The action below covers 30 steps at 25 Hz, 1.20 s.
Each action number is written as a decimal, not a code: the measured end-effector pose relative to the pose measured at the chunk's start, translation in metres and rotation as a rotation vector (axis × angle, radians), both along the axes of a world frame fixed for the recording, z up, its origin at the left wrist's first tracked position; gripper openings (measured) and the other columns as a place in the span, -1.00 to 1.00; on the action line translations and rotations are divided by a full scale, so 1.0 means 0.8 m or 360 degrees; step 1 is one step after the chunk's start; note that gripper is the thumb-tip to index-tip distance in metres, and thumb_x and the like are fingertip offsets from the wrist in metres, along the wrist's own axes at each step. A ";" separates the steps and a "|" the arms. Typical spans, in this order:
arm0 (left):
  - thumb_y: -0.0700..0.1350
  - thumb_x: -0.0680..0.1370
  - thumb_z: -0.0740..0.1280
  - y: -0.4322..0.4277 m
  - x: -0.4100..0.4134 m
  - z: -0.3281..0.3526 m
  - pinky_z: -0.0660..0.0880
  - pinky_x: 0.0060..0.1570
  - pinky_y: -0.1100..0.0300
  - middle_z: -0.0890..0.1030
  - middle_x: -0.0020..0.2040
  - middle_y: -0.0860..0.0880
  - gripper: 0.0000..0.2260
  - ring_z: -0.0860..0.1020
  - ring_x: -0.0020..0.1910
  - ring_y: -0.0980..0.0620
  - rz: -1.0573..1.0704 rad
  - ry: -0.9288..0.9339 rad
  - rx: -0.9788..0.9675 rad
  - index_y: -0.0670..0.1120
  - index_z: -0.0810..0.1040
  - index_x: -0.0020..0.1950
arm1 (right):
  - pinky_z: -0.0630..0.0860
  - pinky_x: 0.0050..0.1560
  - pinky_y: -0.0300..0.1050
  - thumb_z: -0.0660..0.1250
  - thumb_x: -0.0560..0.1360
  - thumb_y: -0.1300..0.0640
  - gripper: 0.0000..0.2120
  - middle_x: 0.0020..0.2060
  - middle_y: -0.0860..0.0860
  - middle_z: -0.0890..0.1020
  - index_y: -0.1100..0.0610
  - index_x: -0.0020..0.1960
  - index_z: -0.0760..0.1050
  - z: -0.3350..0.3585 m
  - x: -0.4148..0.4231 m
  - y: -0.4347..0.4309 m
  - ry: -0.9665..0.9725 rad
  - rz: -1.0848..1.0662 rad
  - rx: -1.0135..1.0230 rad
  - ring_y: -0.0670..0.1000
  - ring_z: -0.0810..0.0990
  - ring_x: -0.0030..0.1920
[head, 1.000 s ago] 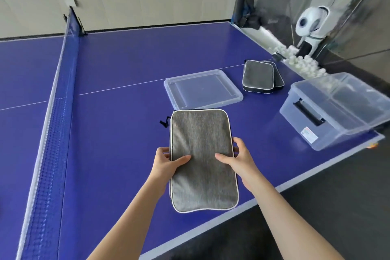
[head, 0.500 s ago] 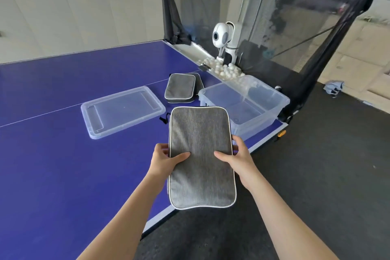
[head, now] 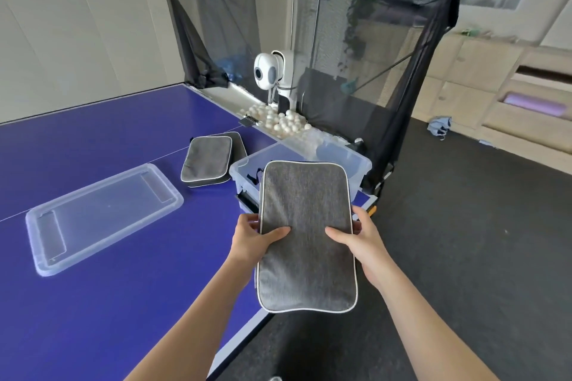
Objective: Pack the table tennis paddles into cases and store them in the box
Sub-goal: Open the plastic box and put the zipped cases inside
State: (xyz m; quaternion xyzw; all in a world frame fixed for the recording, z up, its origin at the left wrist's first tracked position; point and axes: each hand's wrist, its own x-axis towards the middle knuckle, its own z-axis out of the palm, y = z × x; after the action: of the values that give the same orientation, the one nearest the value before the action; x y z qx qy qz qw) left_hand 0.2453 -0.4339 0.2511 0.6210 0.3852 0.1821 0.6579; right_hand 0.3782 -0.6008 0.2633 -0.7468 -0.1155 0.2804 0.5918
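A person's left hand (head: 252, 238) and right hand (head: 357, 240) hold a grey zipped case (head: 306, 235) flat at centre frame, its far end over the near rim of the clear plastic box (head: 360, 161) at the corner of the blue worktop (head: 93, 303). Each hand pinches a long edge of the case, thumb laid on top and the other fingers (head: 247, 219) curled beneath. Whether a paddle is inside cannot be seen, though no loose paddles are in view. The box stands open; what shows of its inside looks empty, with the near part hidden behind the case. Its lid (head: 102, 213) lies flat at left of frame. Two more cases (head: 207, 161) lie stacked just left of the box, not yet stored. By this showing, the packing looks done and the storing is barely begun: this case first, then the stacked pair. A ball machine (head: 272, 71) and loose white balls (head: 284, 120) sit beyond, under black netting (head: 356, 25).
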 end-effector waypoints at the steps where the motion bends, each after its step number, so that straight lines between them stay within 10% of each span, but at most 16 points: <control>1: -0.03 0.30 0.60 0.010 0.018 -0.001 0.54 0.11 -0.04 0.48 0.08 0.00 -0.39 0.54 0.09 -0.04 -0.0003 -0.0007 -0.0009 -0.07 0.36 0.22 | 0.44 0.27 0.16 0.54 0.36 0.11 -0.34 0.24 0.00 0.47 -0.05 0.36 0.30 -0.001 0.018 0.010 -0.0008 -0.0003 0.0004 0.07 0.48 0.22; 12: 0.13 0.04 0.61 0.151 0.161 0.016 0.55 0.12 -0.16 0.60 0.13 -0.11 -0.21 0.62 0.08 -0.12 0.0029 -0.0179 -0.0302 -0.07 0.46 0.19 | 0.49 0.16 0.05 0.52 0.37 0.08 -0.43 0.18 -0.01 0.50 -0.16 0.25 0.31 0.026 0.206 0.156 -0.0116 0.0238 -0.0107 0.01 0.52 0.14; 18: -0.15 0.39 0.53 0.170 0.188 0.006 0.59 -0.13 0.10 0.66 0.10 -0.06 -0.52 0.67 -0.07 0.04 -0.0070 -0.0352 -0.0539 -0.07 0.48 0.26 | 0.51 0.00 -0.12 0.51 0.38 0.10 -0.45 0.17 -0.04 0.52 -0.13 0.27 0.35 0.049 0.282 0.212 -0.0118 0.0645 -0.0212 -0.05 0.54 0.11; 26: -0.22 0.45 0.44 0.142 0.250 -0.015 0.57 -0.15 0.11 0.70 -0.02 -0.10 -0.70 0.67 -0.10 -0.03 0.0748 -0.0636 -0.0633 -0.09 0.53 0.15 | 0.41 0.13 -0.15 0.44 0.41 -0.05 -0.46 0.23 -0.11 0.49 -0.19 0.35 0.36 0.028 0.349 0.238 -0.0041 0.0701 -0.0052 -0.15 0.48 0.20; 30: -0.23 0.46 0.43 0.120 0.301 -0.014 0.53 -0.08 0.08 0.66 -0.01 -0.07 -0.69 0.61 -0.03 -0.04 0.1176 -0.0828 -0.0652 -0.05 0.47 0.15 | 0.51 0.15 0.11 0.43 0.33 -0.04 -0.39 0.20 -0.06 0.60 -0.10 0.35 0.35 -0.017 0.346 0.220 0.0613 0.0479 0.0357 -0.02 0.56 0.21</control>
State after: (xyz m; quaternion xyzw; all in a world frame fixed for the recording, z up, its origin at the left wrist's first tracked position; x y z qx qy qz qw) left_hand 0.4862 -0.3380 0.2401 0.2349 0.4303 0.4727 0.7323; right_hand 0.6549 -0.4247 0.2499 -0.5838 -0.1407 0.4877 0.6337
